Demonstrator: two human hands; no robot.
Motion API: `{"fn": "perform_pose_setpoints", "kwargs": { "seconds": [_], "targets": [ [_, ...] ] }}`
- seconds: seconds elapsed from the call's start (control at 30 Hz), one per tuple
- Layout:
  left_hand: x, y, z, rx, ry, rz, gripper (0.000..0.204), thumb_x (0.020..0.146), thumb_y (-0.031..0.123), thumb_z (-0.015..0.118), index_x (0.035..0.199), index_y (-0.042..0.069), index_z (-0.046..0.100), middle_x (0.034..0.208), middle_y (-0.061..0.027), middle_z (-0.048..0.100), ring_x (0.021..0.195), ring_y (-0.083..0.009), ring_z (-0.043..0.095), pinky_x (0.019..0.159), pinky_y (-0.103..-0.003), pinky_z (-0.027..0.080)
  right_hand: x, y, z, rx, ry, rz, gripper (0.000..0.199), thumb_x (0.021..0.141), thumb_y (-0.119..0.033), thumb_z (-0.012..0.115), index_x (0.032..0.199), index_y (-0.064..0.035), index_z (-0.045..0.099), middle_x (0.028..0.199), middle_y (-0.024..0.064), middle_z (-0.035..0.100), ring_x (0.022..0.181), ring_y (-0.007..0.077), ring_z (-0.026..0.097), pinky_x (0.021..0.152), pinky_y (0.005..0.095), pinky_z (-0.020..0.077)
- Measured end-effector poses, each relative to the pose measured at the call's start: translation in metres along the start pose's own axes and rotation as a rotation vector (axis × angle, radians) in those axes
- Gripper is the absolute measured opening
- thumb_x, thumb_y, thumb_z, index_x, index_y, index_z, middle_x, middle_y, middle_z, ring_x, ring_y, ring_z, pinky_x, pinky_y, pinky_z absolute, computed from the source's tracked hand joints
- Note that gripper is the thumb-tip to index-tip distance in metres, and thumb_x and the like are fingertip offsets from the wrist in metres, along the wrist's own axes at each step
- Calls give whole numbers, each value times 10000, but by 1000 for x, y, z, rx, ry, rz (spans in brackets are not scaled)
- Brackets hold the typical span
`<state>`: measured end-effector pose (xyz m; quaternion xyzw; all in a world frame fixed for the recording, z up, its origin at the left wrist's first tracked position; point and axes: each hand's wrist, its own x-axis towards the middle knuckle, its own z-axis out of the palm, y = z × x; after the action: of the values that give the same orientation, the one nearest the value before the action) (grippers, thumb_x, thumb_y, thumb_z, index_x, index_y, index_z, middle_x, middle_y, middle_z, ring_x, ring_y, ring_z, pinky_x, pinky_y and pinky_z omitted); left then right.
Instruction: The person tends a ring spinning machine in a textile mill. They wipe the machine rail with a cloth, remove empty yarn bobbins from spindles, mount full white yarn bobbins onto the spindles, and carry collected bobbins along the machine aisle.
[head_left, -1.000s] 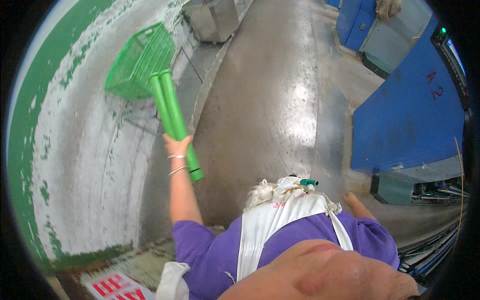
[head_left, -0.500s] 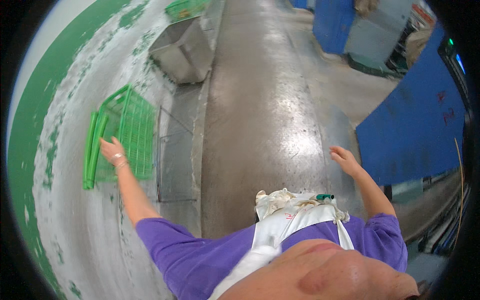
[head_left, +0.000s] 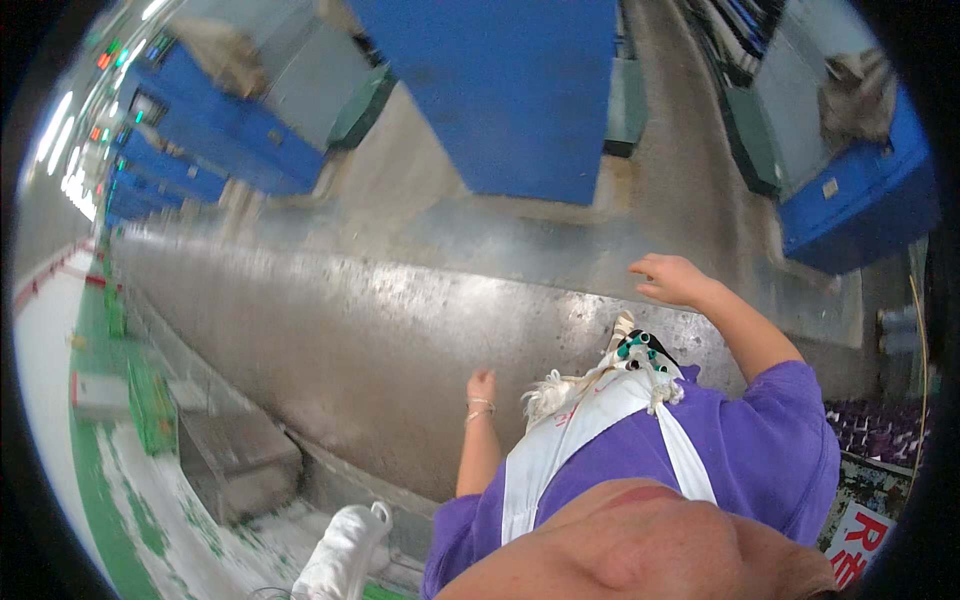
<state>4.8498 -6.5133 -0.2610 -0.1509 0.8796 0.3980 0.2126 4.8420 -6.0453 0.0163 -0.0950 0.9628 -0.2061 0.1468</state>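
Note:
My left hand (head_left: 481, 387), with bands at its wrist, hangs low over the floor to the left of my apron. Its fingers are too small and blurred to make out, and nothing is seen hanging from it. Out in front on the right, my right hand (head_left: 668, 278) is open and holds nothing, its fingers loosely bent. The white apron (head_left: 570, 435) over my purple shirt has a pocket stuffed with dark green tubes (head_left: 640, 347) and white yarn (head_left: 550, 397).
Tall blue machine cabinets (head_left: 520, 100) line the far side of a worn, shiny floor (head_left: 330, 330). A grey metal bin (head_left: 235, 460) and a green basket (head_left: 150, 405) stand at left. Near the lower edge is a white wrapped roll (head_left: 343, 553). Purple bobbins (head_left: 880, 433) sit at far right.
My view has swung right, toward the blue cabinets. My left hand has come away from the nearer green basket and is back near my body; my right hand stays raised and open.

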Motion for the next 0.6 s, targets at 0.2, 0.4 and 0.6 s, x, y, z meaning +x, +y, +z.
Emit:
{"fn": "perform_pose_setpoints", "kwargs": {
  "seconds": [0.2, 0.4, 0.6],
  "targets": [
    [178, 204, 55, -270, -107, 154, 382, 886, 314, 602, 1114, 13, 654, 1079, -196, 683, 1048, -316, 645, 895, -412, 497, -24, 147, -124, 85, 277, 156, 287, 861, -226, 621, 1097, -64, 628, 1009, 122, 658, 956, 312, 623, 810, 425, 493],
    [222, 309, 150, 1154, -463, 186, 368, 920, 334, 473, 1083, 79, 683, 1085, -154, 687, 1063, -304, 642, 892, -419, 497, -18, 240, -317, 195, 672, -70, 225, 848, -153, 628, 1044, -43, 640, 896, 129, 664, 842, 312, 645, 729, 389, 509],
    [238, 423, 275, 605, -566, -125, 376, 926, 320, 472, 1154, 78, 648, 1136, -153, 673, 1079, -306, 635, 907, -411, 494, 24, 328, -500, 307, 665, -312, 323, 805, -53, 612, 1125, -11, 638, 863, 108, 681, 796, 240, 674, 694, 322, 517]
  ]
}}
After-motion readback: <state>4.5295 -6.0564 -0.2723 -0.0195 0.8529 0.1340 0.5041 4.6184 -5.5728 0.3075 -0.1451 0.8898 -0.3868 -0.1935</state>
